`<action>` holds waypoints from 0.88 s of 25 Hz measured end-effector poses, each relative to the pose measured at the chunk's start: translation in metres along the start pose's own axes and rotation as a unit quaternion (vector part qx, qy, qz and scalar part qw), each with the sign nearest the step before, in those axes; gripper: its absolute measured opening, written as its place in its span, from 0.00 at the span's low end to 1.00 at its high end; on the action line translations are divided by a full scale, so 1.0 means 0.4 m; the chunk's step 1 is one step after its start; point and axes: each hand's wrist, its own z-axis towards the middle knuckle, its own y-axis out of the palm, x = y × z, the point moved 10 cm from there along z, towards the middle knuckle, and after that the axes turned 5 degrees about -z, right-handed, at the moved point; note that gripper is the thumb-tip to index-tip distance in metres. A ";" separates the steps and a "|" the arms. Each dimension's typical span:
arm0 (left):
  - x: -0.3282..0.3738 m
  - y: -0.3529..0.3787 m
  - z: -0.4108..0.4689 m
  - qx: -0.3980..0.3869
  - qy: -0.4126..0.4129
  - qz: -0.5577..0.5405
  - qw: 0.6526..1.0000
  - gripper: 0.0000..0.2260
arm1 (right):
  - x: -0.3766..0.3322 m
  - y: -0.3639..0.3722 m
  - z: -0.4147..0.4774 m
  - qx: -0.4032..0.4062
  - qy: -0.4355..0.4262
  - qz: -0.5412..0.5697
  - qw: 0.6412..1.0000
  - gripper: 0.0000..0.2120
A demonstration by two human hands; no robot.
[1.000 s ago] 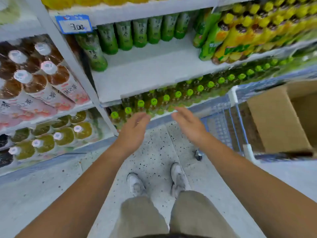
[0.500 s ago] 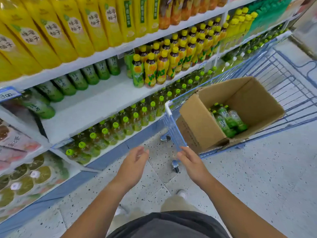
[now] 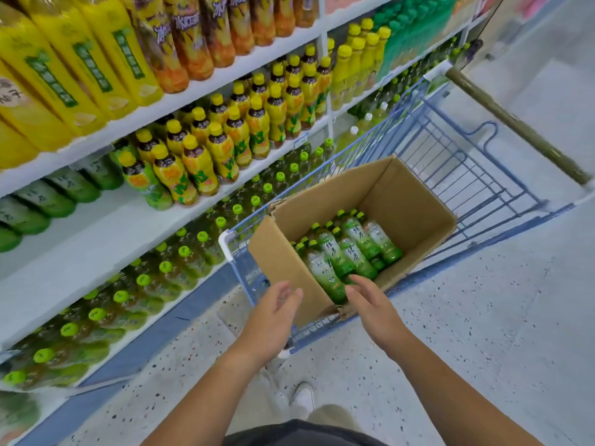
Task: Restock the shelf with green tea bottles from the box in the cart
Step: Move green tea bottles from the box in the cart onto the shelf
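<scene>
An open cardboard box [image 3: 415, 201] stands in a blue wire cart [image 3: 450, 156]. Several green tea bottles [image 3: 346, 252] lie inside it, green caps pointing away from me. My left hand [image 3: 273, 320] hovers open over the box's near corner, holding nothing. My right hand [image 3: 370, 304] is open too, fingertips just at the box's near rim, close to the nearest bottle but not gripping it. On the white middle shelf [image 3: 96, 239] at the left, a few green tea bottles [image 3: 45, 197] stand at the back, with bare shelf in front of them.
Yellow-capped bottles [image 3: 225, 133] fill the right part of the same shelf. Large yellow bottles [image 3: 96, 59] stand on the shelf above; green-capped bottles [image 3: 145, 284] line the shelf below. The cart's handle [image 3: 515, 123] is at the far right. Speckled floor lies underfoot.
My view has swung from the shelf to the cart. Both hands have moved right and forward to the box's near edge, still open and holding nothing.
</scene>
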 end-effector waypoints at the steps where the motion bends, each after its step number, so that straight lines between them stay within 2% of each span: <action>1: 0.015 0.023 0.039 -0.012 -0.013 -0.010 1.000 0.21 | 0.001 -0.022 0.028 0.008 0.008 0.004 1.000 0.23; 4: 0.021 0.092 0.176 -0.049 -0.065 -0.032 0.996 0.18 | 0.002 -0.083 0.101 0.041 0.031 0.008 0.999 0.22; 6: 0.026 0.130 0.265 -0.067 -0.103 -0.008 0.992 0.17 | 0.012 -0.122 0.152 0.062 0.055 0.003 0.997 0.21; 9: 0.027 0.165 0.381 -0.049 -0.126 0.013 0.991 0.08 | 0.034 -0.162 0.226 0.053 0.086 -0.024 0.995 0.22; 10: 0.025 0.171 0.414 -0.039 -0.140 0.020 0.989 0.11 | 0.042 -0.166 0.259 0.041 0.090 -0.037 0.994 0.22; 12: 0.023 0.175 0.454 -0.012 -0.184 -0.014 0.983 0.12 | 0.076 -0.164 0.332 0.011 0.113 -0.066 0.991 0.25; 15: -0.019 0.161 0.511 0.055 -0.256 -0.085 0.961 0.24 | 0.136 -0.116 0.464 -0.074 0.134 -0.134 0.979 0.29; 16: -0.040 0.156 0.526 0.079 -0.270 -0.095 0.955 0.24 | 0.156 -0.087 0.507 -0.104 0.138 -0.153 0.973 0.29; 19: -0.067 0.153 0.549 0.118 -0.282 -0.103 0.946 0.14 | 0.235 0.034 0.614 -0.196 0.154 -0.227 0.941 0.29; 22: -0.108 0.144 0.571 0.155 -0.267 -0.101 0.946 0.21 | 0.317 0.139 0.680 -0.249 0.155 -0.296 0.909 0.29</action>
